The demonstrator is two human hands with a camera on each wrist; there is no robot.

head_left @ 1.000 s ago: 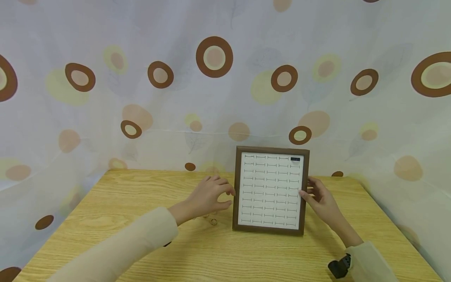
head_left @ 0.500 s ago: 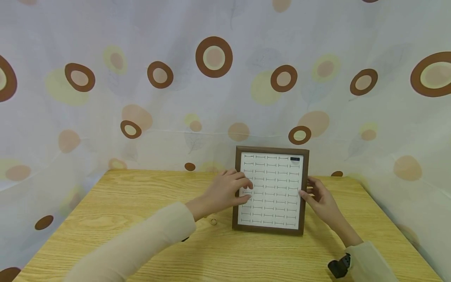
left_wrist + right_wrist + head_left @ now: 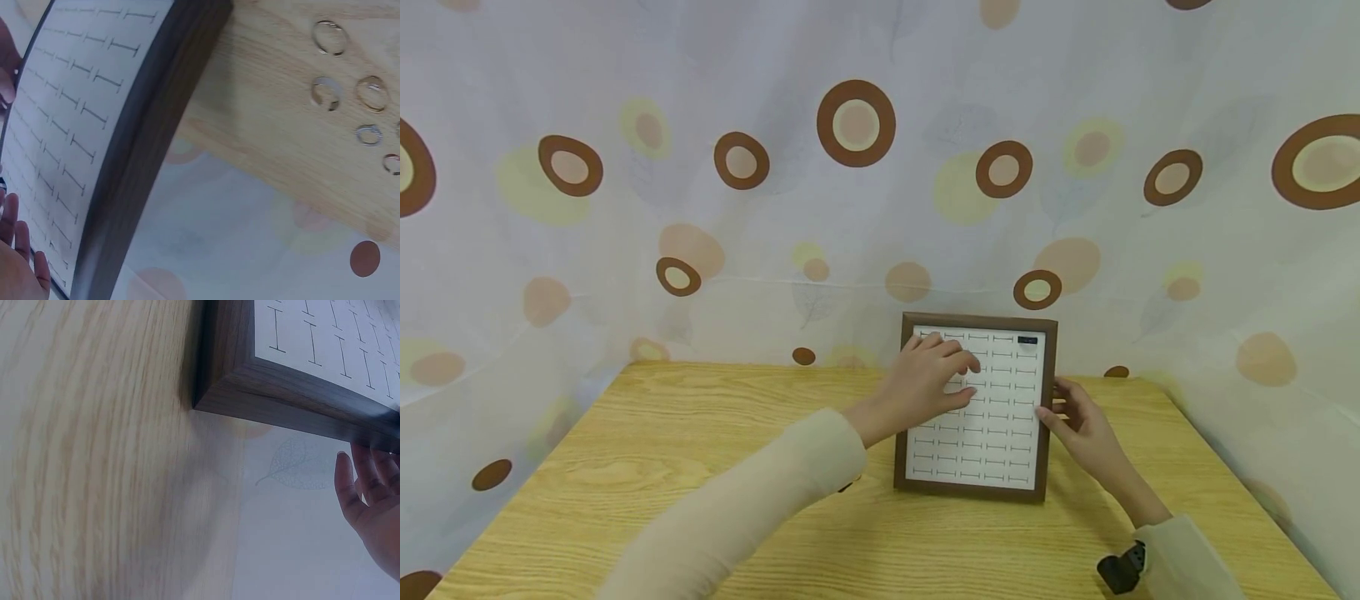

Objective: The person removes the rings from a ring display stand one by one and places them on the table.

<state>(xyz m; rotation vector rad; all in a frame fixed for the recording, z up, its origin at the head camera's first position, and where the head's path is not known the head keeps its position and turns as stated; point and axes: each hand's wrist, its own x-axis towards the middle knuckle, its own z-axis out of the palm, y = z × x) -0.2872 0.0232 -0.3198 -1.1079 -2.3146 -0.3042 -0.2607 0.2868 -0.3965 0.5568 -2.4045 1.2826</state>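
Observation:
A display board [image 3: 977, 467] in a dark brown wooden frame stands on the table, its white panel marked with rows of I-shaped slits. My right hand [image 3: 1086, 429] grips the frame's right side, thumb at the front edge and fingers behind. My left hand [image 3: 925, 379] hovers in front of the panel's upper left, fingers bent and thumb apart; nothing shows between them. In the left wrist view several rings lie on the wood, among them a broad silver ring [image 3: 327, 82] and a small silver ring [image 3: 369, 127]. My left forearm hides them in the head view.
A small dark label [image 3: 1027, 340] sits at the panel's upper right corner. Behind the wooden table [image 3: 700, 417] hangs a pale curtain [image 3: 880, 208] with brown rings and dots. A black device [image 3: 1122, 569] is strapped by my right cuff.
My left hand has moved right and up, from beside the frame's left edge to over the panel. My right hand and the display board have stayed put.

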